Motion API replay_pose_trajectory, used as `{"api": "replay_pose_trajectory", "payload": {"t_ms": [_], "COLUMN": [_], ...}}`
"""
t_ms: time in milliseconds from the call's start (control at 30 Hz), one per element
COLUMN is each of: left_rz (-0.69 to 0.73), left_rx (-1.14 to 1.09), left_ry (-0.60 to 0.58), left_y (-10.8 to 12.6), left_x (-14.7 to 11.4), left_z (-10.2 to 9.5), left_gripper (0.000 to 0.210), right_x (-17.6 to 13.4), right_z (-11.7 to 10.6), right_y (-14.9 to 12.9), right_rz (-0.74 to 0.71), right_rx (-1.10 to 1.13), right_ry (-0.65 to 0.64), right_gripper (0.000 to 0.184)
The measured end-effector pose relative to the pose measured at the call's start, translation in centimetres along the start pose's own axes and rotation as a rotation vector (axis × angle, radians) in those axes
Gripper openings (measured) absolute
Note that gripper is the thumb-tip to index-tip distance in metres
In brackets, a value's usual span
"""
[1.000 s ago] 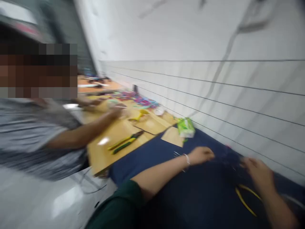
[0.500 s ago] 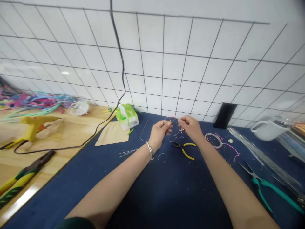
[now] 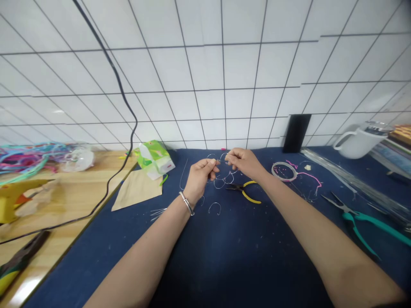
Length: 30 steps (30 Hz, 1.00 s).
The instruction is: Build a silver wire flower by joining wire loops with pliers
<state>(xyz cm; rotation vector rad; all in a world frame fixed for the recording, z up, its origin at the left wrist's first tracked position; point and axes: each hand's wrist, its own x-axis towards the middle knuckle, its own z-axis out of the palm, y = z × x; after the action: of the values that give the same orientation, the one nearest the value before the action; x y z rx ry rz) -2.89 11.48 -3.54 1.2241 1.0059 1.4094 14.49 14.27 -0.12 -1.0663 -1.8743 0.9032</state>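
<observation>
My left hand (image 3: 202,174) is closed in a pinch on a thin wire frame (image 3: 219,184) bent into several loops. On the frame's other side, my right hand (image 3: 241,161) also pinches the wire, fingertips close to the left ones. The exact spot each hand grips is too small to make out. Just below my right hand lie small pliers with yellow handles (image 3: 251,197), jaws toward the frame. A curved piece of wire (image 3: 214,208) rests on the blue mat (image 3: 205,256) nearer to me. Several straight wire pieces (image 3: 158,212) lie by my left wrist.
At right are a dish of pink beads (image 3: 284,171), teal-handled pliers (image 3: 356,216), a bundle of wires (image 3: 346,179), a white mug (image 3: 359,141) and a black upright object (image 3: 297,133). At left are a tissue pack (image 3: 156,157), a yellow glue gun (image 3: 11,199) and a black cable (image 3: 123,85).
The view has tilted up and turned slightly right. My hands remain on the wire frame, and my right fingertips have come nearer to my left ones.
</observation>
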Motion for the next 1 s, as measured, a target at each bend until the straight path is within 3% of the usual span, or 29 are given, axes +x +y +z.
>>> {"api": "replay_pose_trajectory", "payload": {"t_ms": [400, 600, 833, 1000], "left_rz": [-0.013, 0.076, 0.115, 0.176], "left_rx": [-0.122, -0.003, 0.133, 0.139], "left_ry": [0.028, 0.155, 0.021, 0.109], "left_y": [-0.9, 0.0, 1.7, 1.1], "left_x": [0.4, 1.0, 0.5, 0.2], "left_z": [-0.5, -1.1, -1.1, -0.3], "left_gripper": [0.026, 0.025, 0.025, 0.019], "right_x": [0.1, -0.1, -0.4, -0.4], "right_z": [0.1, -0.2, 0.7, 1.3], "right_y": [0.6, 0.3, -0.5, -0.4], "right_rz": [0.002, -0.023, -0.111, -0.112], "right_rx": [0.029, -0.146, -0.263, -0.262], "right_ry": [-0.007, 0.061, 0.007, 0.026], "right_gripper": [0.031, 0.027, 0.023, 0.023]}}
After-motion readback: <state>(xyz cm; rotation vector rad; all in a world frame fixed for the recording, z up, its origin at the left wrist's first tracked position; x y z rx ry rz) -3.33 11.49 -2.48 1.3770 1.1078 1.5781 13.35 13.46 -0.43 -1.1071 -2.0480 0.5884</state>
